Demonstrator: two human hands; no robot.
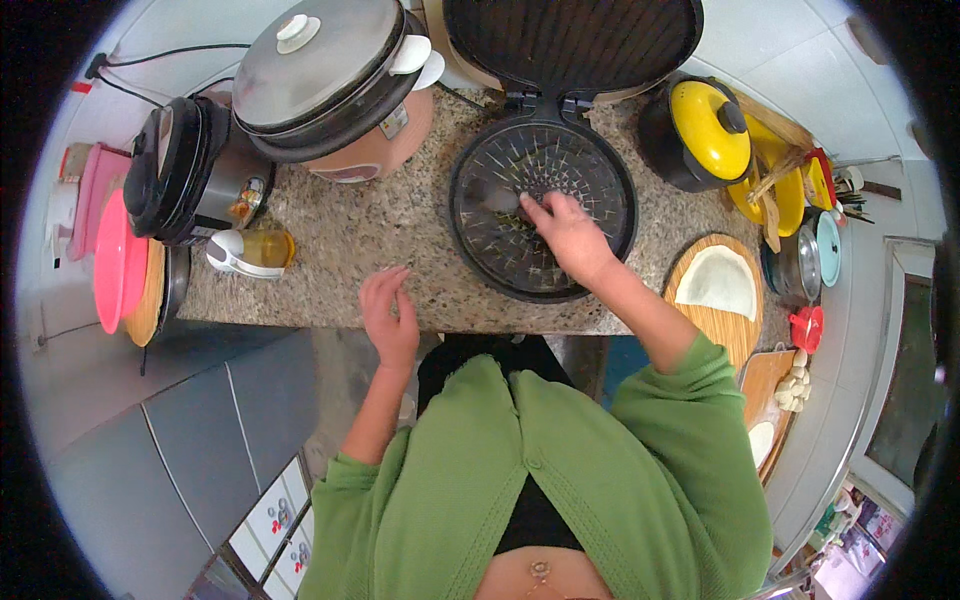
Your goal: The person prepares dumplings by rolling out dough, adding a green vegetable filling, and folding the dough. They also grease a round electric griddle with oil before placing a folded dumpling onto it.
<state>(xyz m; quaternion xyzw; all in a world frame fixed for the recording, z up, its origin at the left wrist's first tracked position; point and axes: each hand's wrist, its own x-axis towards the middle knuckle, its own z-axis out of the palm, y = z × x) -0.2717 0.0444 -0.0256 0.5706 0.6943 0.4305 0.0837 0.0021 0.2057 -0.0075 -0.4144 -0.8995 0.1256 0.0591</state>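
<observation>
My right hand is over the round black lower plate of an electric griddle, its fingertips pinching a small, blurred, pale thing that I cannot make out. The plate has a pattern of glinting radial marks. Behind it the ribbed black lid stands raised. My left hand hovers at the counter's front edge with bent fingers and holds nothing. To the right, a half-round sheet of white dough lies on a wooden paddle board.
Left are an oil bottle, a black electric cooker and a large lidded electric pot. A black pot with a yellow lid stands behind right. Farther right, a second board bears dough pieces.
</observation>
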